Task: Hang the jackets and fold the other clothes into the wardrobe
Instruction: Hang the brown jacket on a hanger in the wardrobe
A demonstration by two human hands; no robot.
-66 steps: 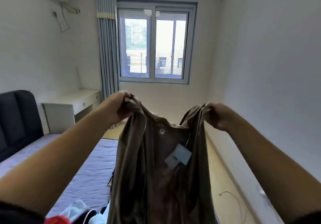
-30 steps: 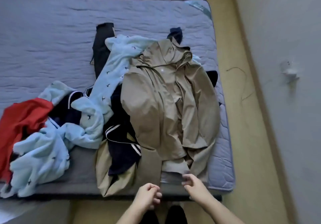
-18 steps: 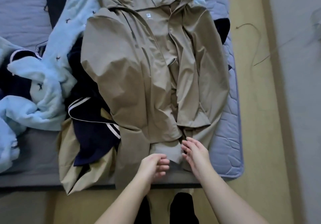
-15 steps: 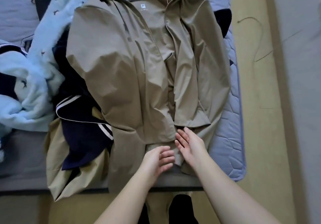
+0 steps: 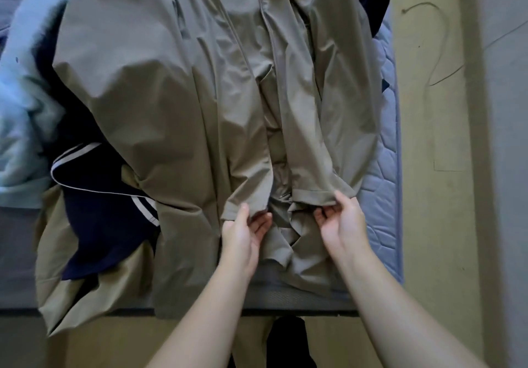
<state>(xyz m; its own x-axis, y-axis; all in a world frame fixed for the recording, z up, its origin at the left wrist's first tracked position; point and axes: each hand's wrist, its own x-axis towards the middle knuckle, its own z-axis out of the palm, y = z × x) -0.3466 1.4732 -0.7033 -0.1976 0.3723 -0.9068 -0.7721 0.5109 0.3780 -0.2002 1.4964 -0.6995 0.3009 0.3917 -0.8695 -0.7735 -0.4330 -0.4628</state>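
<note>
While both forearms reach in from six o'clock, the left hand [image 5: 244, 232] pinches one front hem of the khaki jacket [image 5: 171, 96], thumb on top and fingers curled beneath. The right hand [image 5: 341, 220], at its three o'clock, grips the opposite hem the same way. The jacket lies open on the mattress [image 5: 385, 167], stretching toward twelve o'clock from the fingers. A navy white-striped garment [image 5: 94, 196] lies at nine o'clock, partly under it.
</note>
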